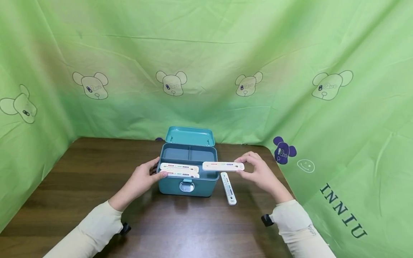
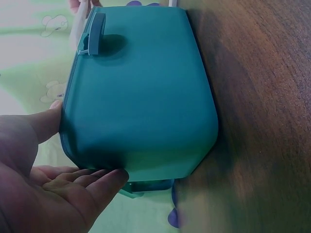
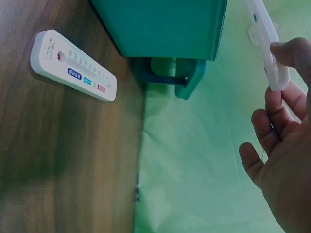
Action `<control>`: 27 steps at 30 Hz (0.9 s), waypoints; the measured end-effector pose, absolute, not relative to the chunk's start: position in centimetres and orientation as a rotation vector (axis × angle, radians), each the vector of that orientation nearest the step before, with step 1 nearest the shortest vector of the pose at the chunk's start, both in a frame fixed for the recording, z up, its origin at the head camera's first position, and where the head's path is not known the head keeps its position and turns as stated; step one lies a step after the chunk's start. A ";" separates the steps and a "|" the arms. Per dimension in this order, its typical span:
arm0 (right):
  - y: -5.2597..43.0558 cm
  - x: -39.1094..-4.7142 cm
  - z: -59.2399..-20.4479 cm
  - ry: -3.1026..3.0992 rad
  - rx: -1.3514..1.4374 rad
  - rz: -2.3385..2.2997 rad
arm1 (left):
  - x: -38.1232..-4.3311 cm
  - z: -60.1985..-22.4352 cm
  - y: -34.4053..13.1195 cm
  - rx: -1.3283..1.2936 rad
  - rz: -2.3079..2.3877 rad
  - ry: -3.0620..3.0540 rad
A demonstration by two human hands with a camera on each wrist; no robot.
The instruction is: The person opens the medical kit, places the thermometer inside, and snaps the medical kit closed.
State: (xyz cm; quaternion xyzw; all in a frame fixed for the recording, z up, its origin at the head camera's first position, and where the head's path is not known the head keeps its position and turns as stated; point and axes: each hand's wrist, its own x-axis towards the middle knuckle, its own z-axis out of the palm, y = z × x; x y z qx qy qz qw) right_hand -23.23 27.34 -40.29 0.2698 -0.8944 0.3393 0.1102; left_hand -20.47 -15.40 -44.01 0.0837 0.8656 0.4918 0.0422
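Observation:
A teal storage box [image 1: 201, 188] stands on the table with its lid tipped back. My left hand [image 1: 142, 179] grips its left end, thumb at the front rim and fingers against the side wall [image 2: 141, 97]. Two white thermometers [image 1: 179, 167] lie lengthwise in the front of the box at left. Between thumb and fingers, my right hand [image 1: 261, 173] pinches one end of another white thermometer [image 1: 222, 166], held level over the box's right front part. A further thermometer [image 3: 73, 65], with a red bulb and coloured labels, lies on the table just right of the box.
Behind the front space, a divider splits the box's rear tray [image 1: 175, 153] in two. The open lid [image 1: 190, 136] leans toward the green curtain [image 1: 206, 111] at the table's back edge. A metal latch [image 1: 187, 186] is on the box's front. Brown wooden table [image 1: 96, 168] lies around it.

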 end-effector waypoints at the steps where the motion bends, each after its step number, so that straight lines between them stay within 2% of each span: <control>1: 27.1 -23.3 -40.1 -2.638 0.814 0.990 | -20.5 -44.0 -15.4 0.256 1.504 2.650; 27: 24.0 -26.1 -37.4 -2.780 1.206 0.733 | -20.5 -44.1 -15.3 0.280 1.512 2.655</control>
